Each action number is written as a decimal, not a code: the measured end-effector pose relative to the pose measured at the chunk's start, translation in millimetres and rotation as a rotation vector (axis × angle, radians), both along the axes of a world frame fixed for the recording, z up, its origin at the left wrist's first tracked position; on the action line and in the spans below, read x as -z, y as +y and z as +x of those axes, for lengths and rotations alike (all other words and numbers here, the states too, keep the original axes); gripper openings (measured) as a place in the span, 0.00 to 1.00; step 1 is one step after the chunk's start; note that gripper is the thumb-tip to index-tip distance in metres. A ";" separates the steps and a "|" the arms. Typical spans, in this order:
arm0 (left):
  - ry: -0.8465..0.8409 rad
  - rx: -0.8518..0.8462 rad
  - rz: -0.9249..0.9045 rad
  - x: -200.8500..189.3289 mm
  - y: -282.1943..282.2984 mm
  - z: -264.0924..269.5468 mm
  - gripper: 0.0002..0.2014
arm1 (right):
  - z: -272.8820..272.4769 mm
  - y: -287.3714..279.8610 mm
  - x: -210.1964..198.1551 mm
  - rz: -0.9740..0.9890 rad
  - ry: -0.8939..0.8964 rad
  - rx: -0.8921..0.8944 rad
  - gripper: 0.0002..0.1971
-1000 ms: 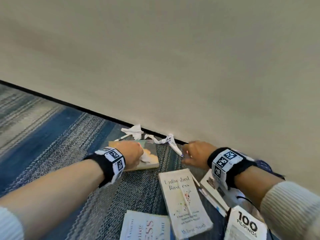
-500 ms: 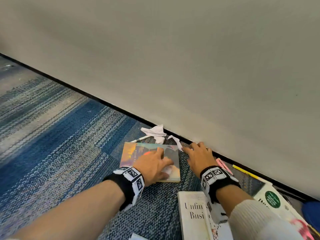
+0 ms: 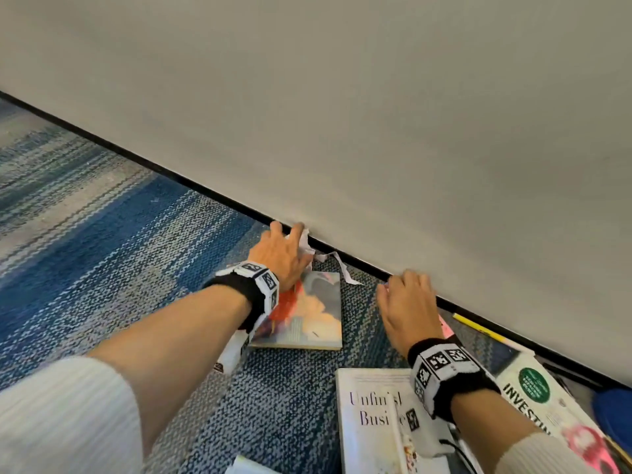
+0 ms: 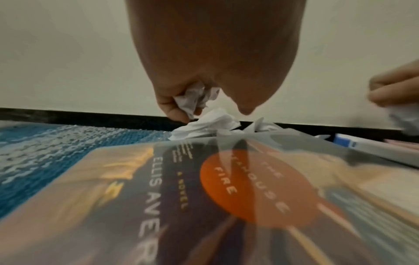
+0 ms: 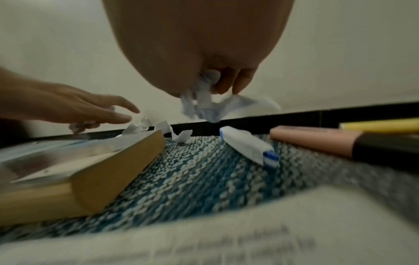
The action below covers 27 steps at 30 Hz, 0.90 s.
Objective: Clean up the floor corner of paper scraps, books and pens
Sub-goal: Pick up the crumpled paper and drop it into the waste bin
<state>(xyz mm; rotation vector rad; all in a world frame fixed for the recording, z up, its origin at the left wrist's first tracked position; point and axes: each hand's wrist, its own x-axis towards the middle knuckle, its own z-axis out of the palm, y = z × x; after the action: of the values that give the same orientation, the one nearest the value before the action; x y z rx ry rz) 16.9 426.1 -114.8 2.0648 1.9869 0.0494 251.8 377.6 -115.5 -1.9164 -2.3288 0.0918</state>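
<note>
My left hand [image 3: 289, 236] reaches past the far edge of a colourful novel [image 3: 309, 314] to the baseboard. In the left wrist view its fingers pinch a crumpled white paper scrap [image 4: 192, 99], with more loose scraps [image 4: 211, 125] on the carpet just below. A torn strip [image 3: 338, 266] lies between my hands. My right hand [image 3: 400, 283] hovers at the baseboard to the right, and its curled fingers grip a bunch of crumpled paper [image 5: 200, 102]. A white and blue pen [image 5: 248, 146], a pink highlighter [image 5: 317, 142] and a yellow pen [image 5: 381, 126] lie along the wall.
A white book [image 3: 369, 422] lies near my right forearm and a green-labelled book [image 3: 533, 393] lies further right by the wall. A blue object [image 3: 615, 415] sits at the right edge. Striped blue carpet [image 3: 119, 241] stretches left. The wall [image 3: 376, 114] closes off the far side.
My left hand left the novel's cover and went forward to the scraps at the wall. My right hand moved right along the baseboard, away from the torn strip.
</note>
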 end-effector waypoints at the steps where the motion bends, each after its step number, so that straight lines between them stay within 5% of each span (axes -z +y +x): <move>1: 0.033 -0.017 -0.059 3.5 5.9 -1.4 0.28 | -2.1 2.7 -2.2 -0.016 0.035 -0.014 0.18; 6: 0.031 0.018 -0.173 18.4 9.6 9.6 0.20 | -25.2 20.0 -0.1 -0.262 0.277 0.033 0.14; 9: 0.005 -0.024 -0.139 23.4 7.0 16.0 0.18 | -33.5 26.3 9.9 -0.328 0.177 0.019 0.23; 18: 0.059 0.069 -0.058 21.3 -9.0 19.4 0.14 | -36.2 7.4 23.8 -0.237 -0.021 -0.016 0.12; 23: -0.226 -0.080 0.101 5.5 -9.8 21.8 0.14 | 1.3 -13.9 3.0 -0.217 0.054 0.029 0.26; 27: -0.215 0.087 0.031 -17.0 -12.6 42.7 0.14 | 31.5 -37.3 -24.9 -0.390 0.256 0.187 0.35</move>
<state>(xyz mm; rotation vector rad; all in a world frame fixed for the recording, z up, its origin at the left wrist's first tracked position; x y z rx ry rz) 59.6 413.5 -97.8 2.0653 1.7784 0.2746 283.3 340.3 -90.5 -2.1261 -2.0668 0.7747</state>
